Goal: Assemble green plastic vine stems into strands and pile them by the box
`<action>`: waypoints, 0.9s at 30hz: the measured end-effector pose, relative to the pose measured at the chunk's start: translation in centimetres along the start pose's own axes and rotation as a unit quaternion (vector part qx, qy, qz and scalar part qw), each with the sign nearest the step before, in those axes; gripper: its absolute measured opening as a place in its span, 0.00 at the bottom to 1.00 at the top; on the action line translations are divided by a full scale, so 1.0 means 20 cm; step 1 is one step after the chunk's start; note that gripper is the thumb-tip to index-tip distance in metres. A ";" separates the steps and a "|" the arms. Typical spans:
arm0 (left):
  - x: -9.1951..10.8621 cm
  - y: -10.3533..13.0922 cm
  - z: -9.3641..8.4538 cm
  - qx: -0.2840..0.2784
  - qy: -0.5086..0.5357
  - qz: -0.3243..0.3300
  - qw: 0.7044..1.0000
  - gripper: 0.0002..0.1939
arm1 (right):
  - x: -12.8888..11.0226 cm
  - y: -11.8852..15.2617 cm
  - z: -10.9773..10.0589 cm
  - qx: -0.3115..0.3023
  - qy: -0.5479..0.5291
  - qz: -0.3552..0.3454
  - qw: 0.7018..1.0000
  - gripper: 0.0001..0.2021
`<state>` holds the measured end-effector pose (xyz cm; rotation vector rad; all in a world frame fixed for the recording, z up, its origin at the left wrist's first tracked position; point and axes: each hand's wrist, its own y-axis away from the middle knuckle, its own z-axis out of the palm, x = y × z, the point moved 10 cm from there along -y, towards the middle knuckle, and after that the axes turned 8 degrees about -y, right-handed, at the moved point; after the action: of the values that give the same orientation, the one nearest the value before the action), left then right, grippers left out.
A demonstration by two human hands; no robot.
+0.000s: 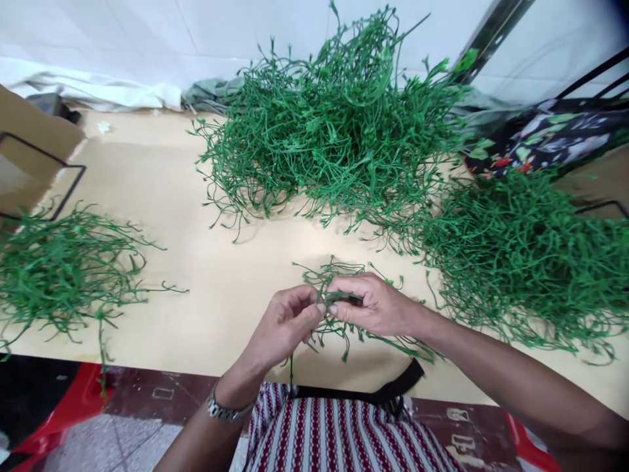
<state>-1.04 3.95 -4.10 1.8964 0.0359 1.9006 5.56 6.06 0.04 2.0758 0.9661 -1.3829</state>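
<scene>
Close together over the front of the table, both my hands work on thin green artificial stems. My left hand point(291, 321) pinches a stem between thumb and fingertips. Right beside it, my right hand point(371, 303) has thumb and forefinger closed on a green stem. More loose artificial stems point(344, 342) lie on the table under and around my fingers. How the held pieces join is hidden by my fingertips.
A tall heap of green stems point(339, 131) stands at the back, a second heap point(531, 255) at the right, a smaller pile point(69, 269) at the left edge. A cardboard box point(34, 144) sits far left, a floral bag point(545, 137) far right. The pale table point(196, 262) ends before my lap.
</scene>
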 end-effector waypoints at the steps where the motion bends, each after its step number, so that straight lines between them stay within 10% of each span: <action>1: 0.02 0.00 -0.01 0.014 -0.029 0.012 0.999 0.09 | 0.01 0.00 0.00 -0.002 -0.004 0.016 1.000 0.03; 15: 0.03 0.01 -0.03 0.019 -0.058 0.051 0.997 0.12 | 0.05 0.00 0.00 0.018 0.013 0.077 0.997 0.02; 22: 0.02 -0.01 0.01 -0.025 -0.122 0.025 0.992 0.11 | -0.03 -0.01 0.03 -0.050 0.191 -0.001 0.980 0.04; 27: 0.05 0.01 0.06 -0.096 -0.083 0.067 0.990 0.12 | -0.05 0.01 0.06 -0.095 0.093 -0.044 0.990 0.09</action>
<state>0.19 3.78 -3.14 1.9579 -0.3240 1.7508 4.80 4.80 0.53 2.0662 1.2286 -1.1041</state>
